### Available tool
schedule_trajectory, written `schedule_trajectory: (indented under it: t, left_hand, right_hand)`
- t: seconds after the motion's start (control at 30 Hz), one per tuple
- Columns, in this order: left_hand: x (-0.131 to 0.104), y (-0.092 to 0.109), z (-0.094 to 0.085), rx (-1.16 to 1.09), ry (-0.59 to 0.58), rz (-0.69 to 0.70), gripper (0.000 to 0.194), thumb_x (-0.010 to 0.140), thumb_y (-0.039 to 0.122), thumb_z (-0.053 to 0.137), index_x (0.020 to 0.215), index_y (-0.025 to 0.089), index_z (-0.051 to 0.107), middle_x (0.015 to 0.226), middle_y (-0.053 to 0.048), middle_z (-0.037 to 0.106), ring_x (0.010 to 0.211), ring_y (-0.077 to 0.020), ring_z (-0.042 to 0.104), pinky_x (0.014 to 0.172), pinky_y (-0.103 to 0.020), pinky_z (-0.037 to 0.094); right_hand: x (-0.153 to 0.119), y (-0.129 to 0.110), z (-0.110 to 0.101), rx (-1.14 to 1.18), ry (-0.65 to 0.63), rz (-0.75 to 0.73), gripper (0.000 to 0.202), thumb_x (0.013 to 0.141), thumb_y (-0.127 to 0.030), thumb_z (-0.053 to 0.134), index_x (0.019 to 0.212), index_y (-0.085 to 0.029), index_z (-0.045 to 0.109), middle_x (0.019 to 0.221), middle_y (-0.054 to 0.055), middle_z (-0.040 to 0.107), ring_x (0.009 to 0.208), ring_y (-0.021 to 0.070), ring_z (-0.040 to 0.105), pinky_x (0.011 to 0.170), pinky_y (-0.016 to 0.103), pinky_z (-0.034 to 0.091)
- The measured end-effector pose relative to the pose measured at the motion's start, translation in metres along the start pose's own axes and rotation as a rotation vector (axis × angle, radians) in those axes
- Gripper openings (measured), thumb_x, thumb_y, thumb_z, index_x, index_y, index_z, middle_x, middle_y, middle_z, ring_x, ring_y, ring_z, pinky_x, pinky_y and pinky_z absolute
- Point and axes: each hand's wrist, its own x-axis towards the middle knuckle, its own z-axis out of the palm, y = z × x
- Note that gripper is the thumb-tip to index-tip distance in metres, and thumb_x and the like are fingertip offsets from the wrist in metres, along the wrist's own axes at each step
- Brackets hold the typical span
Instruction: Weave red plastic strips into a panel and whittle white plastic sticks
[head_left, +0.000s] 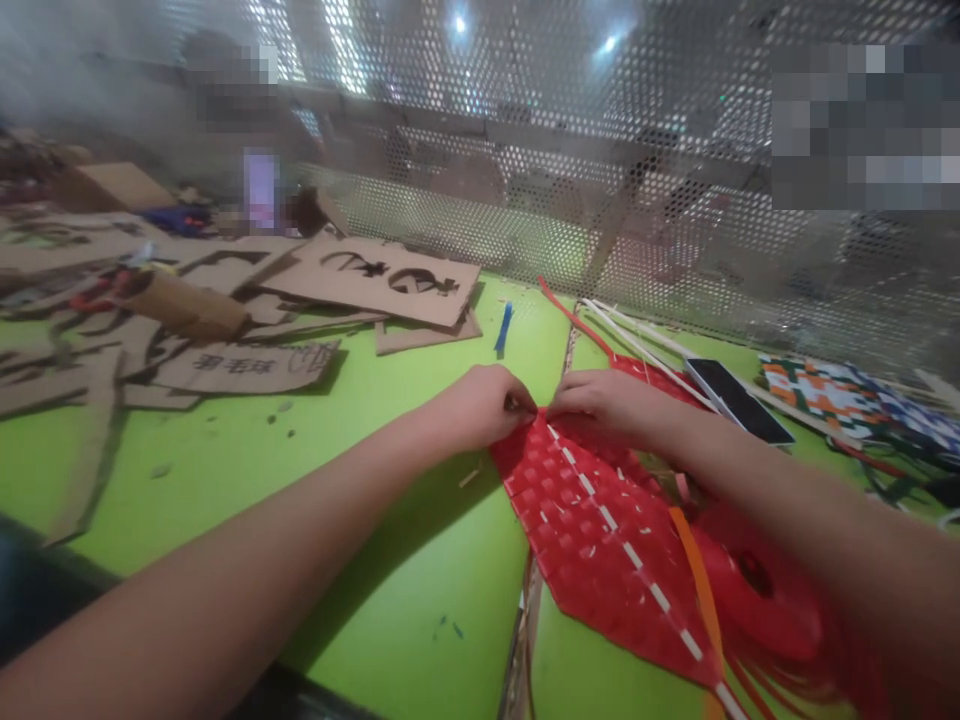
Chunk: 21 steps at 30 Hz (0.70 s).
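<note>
A red woven mat of flat strips, with one white strip threaded lengthwise through it, slants across the green table. My left hand pinches the mat's far tip from the left. Just beside it, my right hand grips the same tip with fingers pressed together. Between the two sets of fingertips the edge of the weave is partly hidden. An orange strip lies along the mat's right side, and a roll of red strip sits under my right forearm.
Cut cardboard pieces and a cardboard tube pile up at the left. A phone and an orange, white and green woven piece lie at the right. A perforated metal screen stands behind the green table.
</note>
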Motion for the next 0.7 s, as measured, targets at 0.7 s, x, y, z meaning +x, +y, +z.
schedule_trajectory:
  t: [0.7]
  left_hand:
    - [-0.001,0.004,0.007,-0.080,-0.044,-0.053,0.028,0.088,0.039,0.070,0.103,0.016,0.075,0.096,-0.010,0.081,0.080,-0.0237,0.071,0.068,-0.031,0.050]
  right_hand:
    - [0.005,-0.006,-0.009,-0.031,-0.054,0.076,0.021,0.099,-0.024,0.066,0.117,-0.020,0.076,0.116,0.012,0.074,0.106,0.0257,0.069,0.092,0.036,0.053]
